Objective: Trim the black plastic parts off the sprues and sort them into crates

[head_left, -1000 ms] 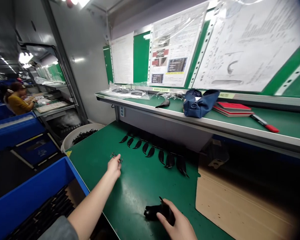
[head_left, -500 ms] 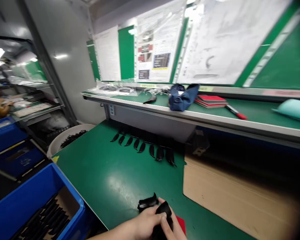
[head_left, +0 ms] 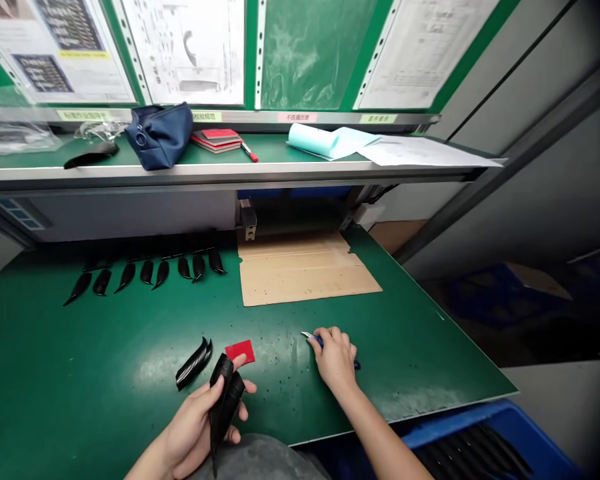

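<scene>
My left hand [head_left: 196,427] is closed around a long black curved plastic part [head_left: 224,408] near the front edge of the green table [head_left: 105,373]. Just left of it another black curved part [head_left: 193,363] lies on the mat, and a small red card [head_left: 240,351] sits by my fingertips. My right hand [head_left: 334,357] rests on the mat with its fingers curled over a blue-handled knife [head_left: 314,339] whose silver blade points left.
A row of several black curved parts [head_left: 147,273] lies at the back left. A cardboard sheet [head_left: 303,268] covers the back middle. The upper shelf [head_left: 230,170] holds a navy pouch [head_left: 160,135], red notebooks [head_left: 217,139], a red pen and papers. A blue bin [head_left: 485,440] stands at lower right.
The view has swung right. My left hand came back from the far left and now holds the black part. My right hand let go of it and moved right onto the knife.
</scene>
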`<action>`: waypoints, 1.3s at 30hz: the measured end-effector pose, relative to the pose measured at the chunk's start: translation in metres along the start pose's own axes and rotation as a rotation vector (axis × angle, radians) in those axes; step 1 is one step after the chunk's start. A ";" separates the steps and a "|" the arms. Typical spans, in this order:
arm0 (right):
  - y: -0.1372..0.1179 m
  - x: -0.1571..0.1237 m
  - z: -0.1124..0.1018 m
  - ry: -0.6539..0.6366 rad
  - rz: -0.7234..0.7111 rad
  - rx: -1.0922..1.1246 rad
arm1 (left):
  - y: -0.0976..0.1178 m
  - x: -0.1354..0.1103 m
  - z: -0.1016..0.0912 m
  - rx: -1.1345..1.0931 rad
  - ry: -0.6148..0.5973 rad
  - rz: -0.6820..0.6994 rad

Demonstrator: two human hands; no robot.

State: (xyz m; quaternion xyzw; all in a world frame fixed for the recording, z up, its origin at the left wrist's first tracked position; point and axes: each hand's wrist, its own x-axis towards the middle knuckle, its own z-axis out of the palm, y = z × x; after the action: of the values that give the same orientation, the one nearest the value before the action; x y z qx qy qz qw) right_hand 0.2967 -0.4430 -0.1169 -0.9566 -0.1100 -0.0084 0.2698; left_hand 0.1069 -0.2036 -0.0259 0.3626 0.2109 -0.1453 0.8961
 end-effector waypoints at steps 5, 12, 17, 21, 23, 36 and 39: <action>-0.023 -0.016 -0.008 -0.164 -0.162 0.204 | 0.007 0.004 0.009 0.155 -0.045 -0.034; -0.105 -0.046 -0.058 -0.406 -0.737 0.299 | 0.026 -0.009 0.024 0.365 0.020 -0.153; -0.128 -0.048 -0.062 -0.343 -0.912 0.027 | 0.029 -0.023 0.031 0.349 -0.035 -0.204; -0.131 -0.045 -0.054 -0.309 -0.980 -0.091 | 0.027 -0.030 0.032 0.359 -0.055 -0.239; -0.131 -0.044 -0.051 -0.307 -1.005 -0.120 | 0.027 -0.032 0.032 0.392 -0.056 -0.249; -0.125 -0.040 -0.044 -0.333 -1.094 -0.154 | 0.032 -0.030 0.041 0.727 -0.049 -0.242; -0.124 -0.041 -0.042 -0.382 -1.085 -0.169 | 0.033 -0.028 0.038 0.750 -0.068 -0.232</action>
State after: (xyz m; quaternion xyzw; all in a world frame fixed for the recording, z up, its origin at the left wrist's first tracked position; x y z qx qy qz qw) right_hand 0.2322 -0.3704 -0.0202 -0.7661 -0.6302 0.0183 0.1250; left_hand 0.1067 -0.2052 0.0315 0.6337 0.1529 -0.3246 0.6853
